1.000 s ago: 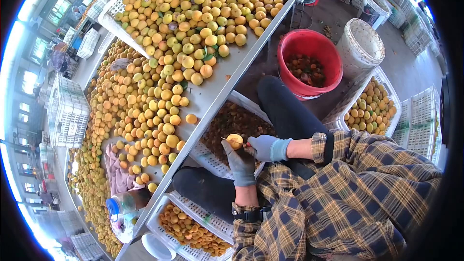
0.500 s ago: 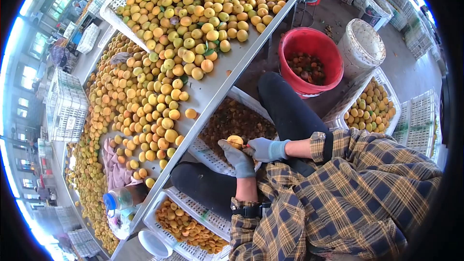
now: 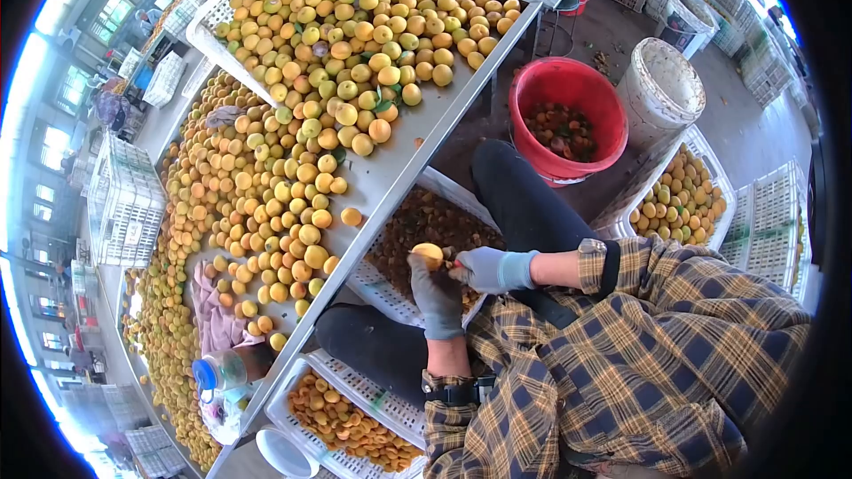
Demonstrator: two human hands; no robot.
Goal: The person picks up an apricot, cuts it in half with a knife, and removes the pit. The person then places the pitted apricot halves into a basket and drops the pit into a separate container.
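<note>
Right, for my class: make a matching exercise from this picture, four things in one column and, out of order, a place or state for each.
Column 1
1. Red bucket
2. Blue-capped bottle
3. Person's left hand
4. White crate holding dark scraps

Column 2
A. Between the person's legs
B. Gloved, gripping a yellow fruit
C. Beside a white bucket
D. On the metal table

Right pairs: 1-C; 2-D; 3-B; 4-A
</note>
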